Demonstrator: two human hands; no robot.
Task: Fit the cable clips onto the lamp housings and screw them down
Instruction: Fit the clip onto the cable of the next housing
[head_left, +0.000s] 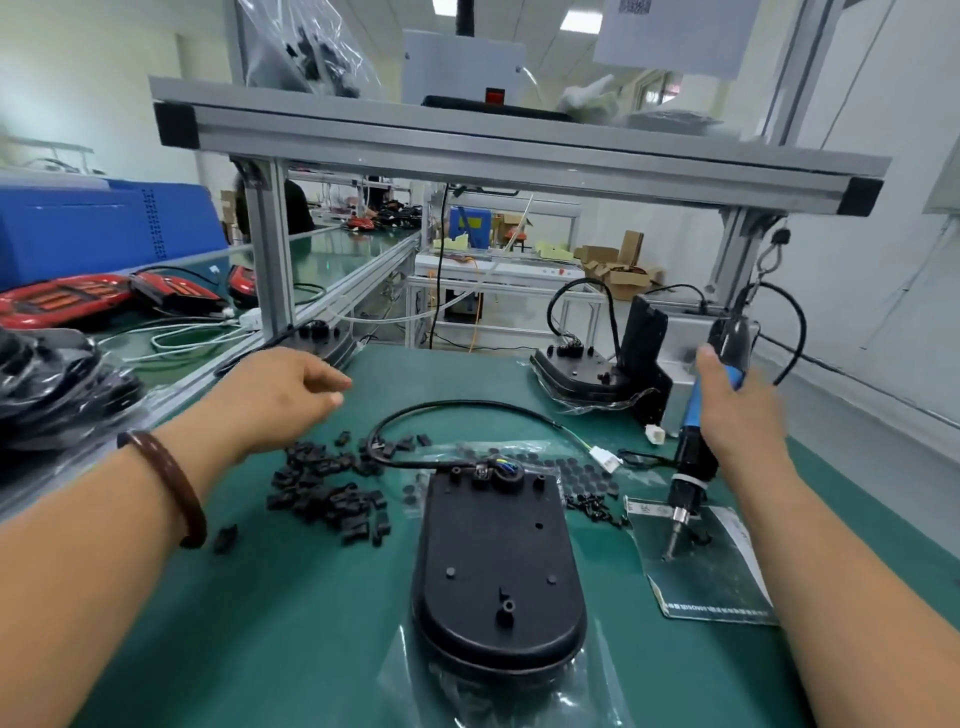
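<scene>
One black lamp housing lies back-side up on a clear plastic bag at the near middle of the green table. Its black cable loops away from the far end and runs out to a white connector on the right. Dozens of black cable clips are scattered in a loose pile just left of the housing. A small heap of black screws sits just right of its far end.

The right hand has its grip wrapped around the blue handle of an electric screwdriver. The tool is held tilted, bit down, with the tip over a clear packet beside the housing. The left hand, a dark bracelet on its wrist, hovers above the table beyond the clips. Its grip is loose, fingers relaxed, and it holds nothing.

A second lamp housing with its own looped cable rests at the far right of the table. An aluminium frame spans the station overhead. Red lamps lie on a neighbouring line to the left, in front of a blue crate.
</scene>
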